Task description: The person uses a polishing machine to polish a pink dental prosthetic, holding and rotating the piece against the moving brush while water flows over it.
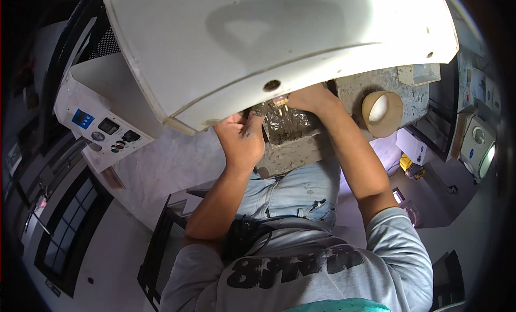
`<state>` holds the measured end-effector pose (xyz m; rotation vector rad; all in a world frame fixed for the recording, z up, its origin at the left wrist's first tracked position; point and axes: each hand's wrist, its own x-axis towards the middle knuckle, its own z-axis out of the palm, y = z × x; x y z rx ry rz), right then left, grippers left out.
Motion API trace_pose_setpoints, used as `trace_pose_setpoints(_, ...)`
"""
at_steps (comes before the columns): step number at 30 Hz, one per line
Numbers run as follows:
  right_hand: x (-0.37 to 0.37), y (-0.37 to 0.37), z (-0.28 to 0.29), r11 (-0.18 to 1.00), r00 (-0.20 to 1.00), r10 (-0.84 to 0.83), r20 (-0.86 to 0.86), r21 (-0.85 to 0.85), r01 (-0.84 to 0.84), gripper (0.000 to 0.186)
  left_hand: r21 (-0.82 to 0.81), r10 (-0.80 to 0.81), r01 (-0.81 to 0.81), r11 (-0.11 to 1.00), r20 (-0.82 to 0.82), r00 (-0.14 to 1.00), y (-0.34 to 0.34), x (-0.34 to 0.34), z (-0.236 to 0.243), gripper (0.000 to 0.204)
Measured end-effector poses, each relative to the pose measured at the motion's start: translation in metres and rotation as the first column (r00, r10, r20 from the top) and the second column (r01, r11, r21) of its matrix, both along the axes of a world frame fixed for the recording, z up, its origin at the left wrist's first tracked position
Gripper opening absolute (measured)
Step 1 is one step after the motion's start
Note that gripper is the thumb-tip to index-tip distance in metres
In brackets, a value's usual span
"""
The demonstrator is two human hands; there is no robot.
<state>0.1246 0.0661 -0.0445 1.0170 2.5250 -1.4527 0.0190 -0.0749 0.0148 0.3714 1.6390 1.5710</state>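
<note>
Evidently, from the head view, both bare hands work at the lower edge of a big white hood [322, 27], which hides part of each hand. The left hand [243, 137] is bent inward with its thumb beside a muddy grey box [295, 152]; its fingertips go out of sight, so I cannot tell whether it grips anything. The right hand [313, 99] reaches in from the other side, with a small set of teeth [280, 101] right by its fingers. Since the hood covers part of that hand, I cannot tell how far its fingers are closed. The teeth are between the two hands, nearer the right, above the wet dark mud [290, 124] in the box.

To the right, a tan bowl [396, 112] with something white in it stands on a spattered grey worktop [350, 92]. Farther back is a small white tray [419, 74]. On the left, a white control box [80, 96] carries a blue panel [83, 118], a dial and round buttons. Below the hands are the person's blue jeans [285, 196] and grey shirt [301, 282].
</note>
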Motion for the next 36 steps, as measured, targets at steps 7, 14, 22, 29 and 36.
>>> trace_pose_setpoints(7, 0.020, -0.029, 0.020, 0.970, 0.970, 0.241, -0.036, -0.033, -0.242, 0.040, 0.168, 0.043, -0.056, 0.984, 0.079, 0.996, -0.001, 0.002, -0.007, 0.033)
trace_pose_setpoints(14, 0.055, -0.041, 0.055, 0.957, 0.937, 0.277, 0.214, -0.148, -0.250, 0.027, 0.070, 0.073, -0.084, 0.994, 0.140, 0.987, 0.001, 0.001, -0.007, 0.036)
trace_pose_setpoints(22, 0.065, -0.029, 0.078, 0.978, 0.861, -0.193, -0.471, -0.165, 0.128, 0.032, 0.077, 0.067, -0.066, 0.995, -0.017, 0.998, 0.005, 0.006, -0.026, 0.037)
trace_pose_setpoints(29, 0.060, -0.039, 0.067, 0.969, 0.937, 0.063, -0.343, 0.247, 0.025, 0.034, -0.141, 0.178, -0.153, 0.978, 0.188, 0.966, 0.019, 0.004, -0.025, 0.035)
trace_pose_setpoints(36, 0.030, -0.016, 0.038, 0.852, 0.819, -0.523, -0.237, -0.161, 0.498, 0.018, -0.024, 0.300, -0.304, 0.952, 0.255, 0.919, 0.035, 0.007, -0.041, 0.034)
